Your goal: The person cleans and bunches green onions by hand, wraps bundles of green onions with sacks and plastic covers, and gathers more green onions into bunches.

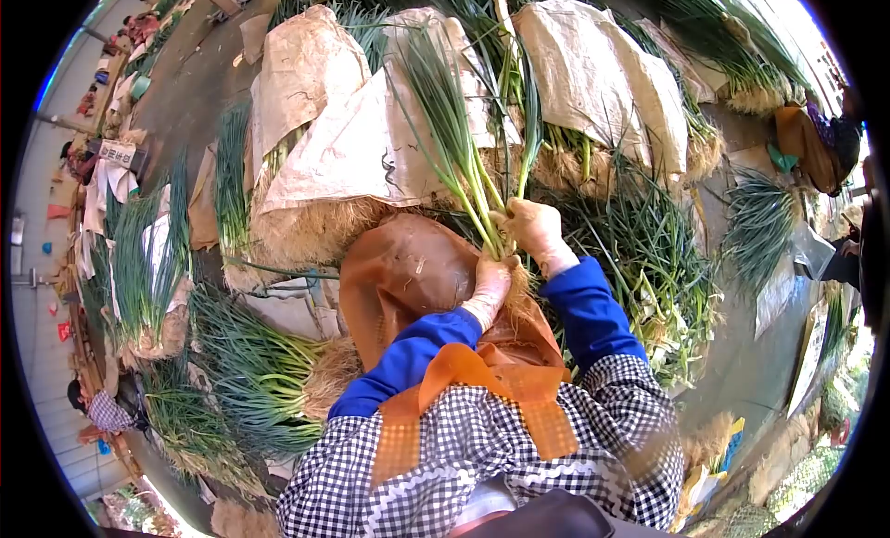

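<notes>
A bunch of green onions (468,167) stands upright, leaves away from me, above the brown apron (403,265) on my lap. My left hand (491,288) is wrapped round the lower stems near the roots. Just above and to the right, my right hand (535,232) has its fingers closed at the stems of the same bunch. Pale roots (521,302) hang below my hands. Both hands look gloved or dusty.
Onion heaps partly under pale sacks (593,70) lie ahead. Loose onions (640,251) are piled at the right, and a root-ended bundle (269,371) lies at the left. Several people sit at the far left; another person (820,149) is at the right.
</notes>
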Motion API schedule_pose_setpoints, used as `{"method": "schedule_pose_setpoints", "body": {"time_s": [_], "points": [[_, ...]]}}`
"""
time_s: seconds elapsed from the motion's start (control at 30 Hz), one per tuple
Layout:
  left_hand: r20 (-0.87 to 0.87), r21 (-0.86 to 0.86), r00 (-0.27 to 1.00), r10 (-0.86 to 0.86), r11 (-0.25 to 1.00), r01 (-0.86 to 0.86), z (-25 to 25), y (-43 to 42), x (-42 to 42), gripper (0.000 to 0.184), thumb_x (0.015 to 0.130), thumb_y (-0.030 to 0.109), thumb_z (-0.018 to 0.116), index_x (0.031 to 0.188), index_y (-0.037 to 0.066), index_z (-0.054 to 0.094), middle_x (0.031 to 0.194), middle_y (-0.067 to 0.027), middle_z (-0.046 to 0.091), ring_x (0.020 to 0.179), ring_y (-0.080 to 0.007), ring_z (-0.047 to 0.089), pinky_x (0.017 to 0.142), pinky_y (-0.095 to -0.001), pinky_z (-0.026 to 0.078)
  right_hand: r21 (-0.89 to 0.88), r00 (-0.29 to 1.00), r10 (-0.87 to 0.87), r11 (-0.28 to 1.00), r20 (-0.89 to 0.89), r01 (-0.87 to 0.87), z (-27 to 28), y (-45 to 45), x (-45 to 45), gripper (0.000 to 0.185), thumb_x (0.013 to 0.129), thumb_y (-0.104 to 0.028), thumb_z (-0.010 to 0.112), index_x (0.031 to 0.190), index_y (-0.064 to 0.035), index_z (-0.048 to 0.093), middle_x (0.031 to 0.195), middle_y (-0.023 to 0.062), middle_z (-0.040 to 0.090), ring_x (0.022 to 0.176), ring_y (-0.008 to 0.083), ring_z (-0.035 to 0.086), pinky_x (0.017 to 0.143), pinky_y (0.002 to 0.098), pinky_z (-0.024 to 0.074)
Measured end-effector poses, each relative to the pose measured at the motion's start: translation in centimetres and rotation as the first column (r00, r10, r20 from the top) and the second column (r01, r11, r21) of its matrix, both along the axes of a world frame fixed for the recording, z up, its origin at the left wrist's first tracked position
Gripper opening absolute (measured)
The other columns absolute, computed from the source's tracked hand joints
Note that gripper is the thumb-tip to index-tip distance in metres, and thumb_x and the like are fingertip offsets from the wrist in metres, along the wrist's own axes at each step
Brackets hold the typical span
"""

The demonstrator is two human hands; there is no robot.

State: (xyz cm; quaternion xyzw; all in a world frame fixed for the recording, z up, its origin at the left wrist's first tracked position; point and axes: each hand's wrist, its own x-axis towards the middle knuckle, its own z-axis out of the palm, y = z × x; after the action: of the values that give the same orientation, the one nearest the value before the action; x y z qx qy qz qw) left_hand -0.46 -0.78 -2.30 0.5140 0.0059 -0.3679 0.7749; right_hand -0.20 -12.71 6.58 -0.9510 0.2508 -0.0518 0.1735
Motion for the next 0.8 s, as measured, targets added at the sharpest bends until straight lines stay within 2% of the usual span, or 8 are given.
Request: {"method": "schedule_pose_setpoints", "body": {"time_s": [0.23, 0.33, 0.37, 0.43, 0.53, 0.63, 0.7, 0.8], "points": [[0.016, 0.110, 0.996, -0.083, 0.991, 0.080, -0.1, 0.3, 0.1, 0.045, 0.071, -0.012, 0.059, 0.113, 0.003, 0.051, 0.101, -0.0048, 0.057, 0.089, -0.0159, 0.054, 0.075, -0.0266, 0.045, -0.202, 0.989, 0.133, 0.972, 0.066, -0.118, -1.2, 0.2, -0.5, 0.027, 0.084, -0.032, 0.054, 0.063, -0.0139, 0.058, 0.054, 0.0068, 0.058, 0.051, 0.0255, 0.059, 0.046, 0.0363, 0.0457], [-0.142, -0.155, 0.990, -0.011, 0.988, -0.011, -0.4, 0.2, 0.5, 0.030, 0.078, -0.006, 0.056, 0.106, 0.003, 0.053, 0.093, -0.0070, 0.057, 0.083, -0.0186, 0.054, 0.075, -0.0271, 0.047, -0.296, 0.887, 0.439, 0.836, -0.145, -0.462, 0.3, 0.7, -1.5, 0.011, 0.075, -0.021, 0.059, 0.065, -0.0173, 0.060, 0.055, 0.0035, 0.059, 0.052, 0.0185, 0.062, 0.046, 0.0317, 0.0463], [-0.141, -0.154, 0.990, -0.012, 0.988, -0.010, -1.2, 0.6, 0.7, 0.030, 0.078, -0.006, 0.056, 0.106, 0.003, 0.053, 0.093, -0.0070, 0.057, 0.083, -0.0186, 0.054, 0.075, -0.0271, 0.047, -0.128, 0.817, 0.463, 0.839, -0.343, -0.529, 1.4, 1.5, -2.5, 0.018, 0.080, -0.023, 0.058, 0.064, -0.0145, 0.058, 0.058, 0.0028, 0.060, 0.050, 0.0172, 0.060, 0.046, 0.0323, 0.0462], [-0.399, -0.207, 0.911, -0.108, 0.978, 0.025, -0.8, 1.0, 1.2, 0.020, 0.078, -0.003, 0.058, 0.098, 0.000, 0.054, 0.081, -0.0068, 0.057, 0.071, -0.0181, 0.056, 0.063, -0.0284, 0.049, 0.289, 0.845, 0.534, 0.813, -0.023, -0.505, 2.7, 1.8, -6.3, 0.029, 0.085, -0.029, 0.056, 0.065, -0.0090, 0.057, 0.058, 0.0065, 0.059, 0.051, 0.0172, 0.058, 0.051, 0.0319, 0.0474], [-0.412, -0.101, 0.907, -0.091, 0.993, 0.053, 1.5, 0.8, 0.8, 0.017, 0.077, -0.004, 0.059, 0.093, 0.000, 0.056, 0.070, -0.0059, 0.056, 0.057, -0.0170, 0.056, 0.049, -0.0270, 0.047, 0.850, 0.899, 0.413, 0.516, -0.143, -0.103, 7.3, -0.1, -9.5, 0.033, 0.086, -0.033, 0.056, 0.072, -0.0035, 0.059, 0.060, 0.0146, 0.056, 0.056, 0.0231, 0.058, 0.057, 0.0324, 0.0475], [-0.339, -0.045, 0.938, -0.073, 0.997, 0.062, 1.5, 0.5, 0.4, 0.018, 0.075, -0.005, 0.060, 0.092, 0.001, 0.057, 0.071, -0.0052, 0.056, 0.059, -0.0169, 0.057, 0.051, -0.0271, 0.048, -0.071, 0.991, 0.025, 0.997, -0.130, -0.035, -2.4, -4.8, -9.3, 0.021, 0.084, -0.029, 0.059, 0.080, -0.0095, 0.064, 0.065, 0.0117, 0.060, 0.058, 0.0266, 0.060, 0.057, 0.0349, 0.0479], [-0.084, 0.026, 0.996, -0.006, 1.000, 0.008, 0.8, -0.2, 0.2, 0.022, 0.074, -0.007, 0.061, 0.093, 0.003, 0.058, 0.078, -0.0042, 0.059, 0.067, -0.0165, 0.058, 0.061, -0.0275, 0.049, 0.258, 0.971, -0.174, 0.958, 0.165, 0.128, -2.0, -3.8, -6.3, 0.027, 0.084, -0.037, 0.057, 0.078, -0.0117, 0.064, 0.067, 0.0116, 0.061, 0.059, 0.0298, 0.059, 0.057, 0.0370, 0.0487], [-0.124, 0.146, 0.989, -0.075, 0.985, 0.093, 3.0, 0.3, 0.4, 0.025, 0.073, -0.008, 0.060, 0.096, 0.002, 0.060, 0.086, -0.0039, 0.061, 0.074, -0.0159, 0.058, 0.070, -0.0281, 0.048, 0.226, 0.964, -0.210, 0.943, -0.162, 0.243, -0.2, -3.1, -1.9, 0.041, 0.079, -0.051, 0.057, 0.079, -0.0113, 0.067, 0.073, 0.0126, 0.064, 0.072, 0.0294, 0.062, 0.066, 0.0374, 0.0491]]}}
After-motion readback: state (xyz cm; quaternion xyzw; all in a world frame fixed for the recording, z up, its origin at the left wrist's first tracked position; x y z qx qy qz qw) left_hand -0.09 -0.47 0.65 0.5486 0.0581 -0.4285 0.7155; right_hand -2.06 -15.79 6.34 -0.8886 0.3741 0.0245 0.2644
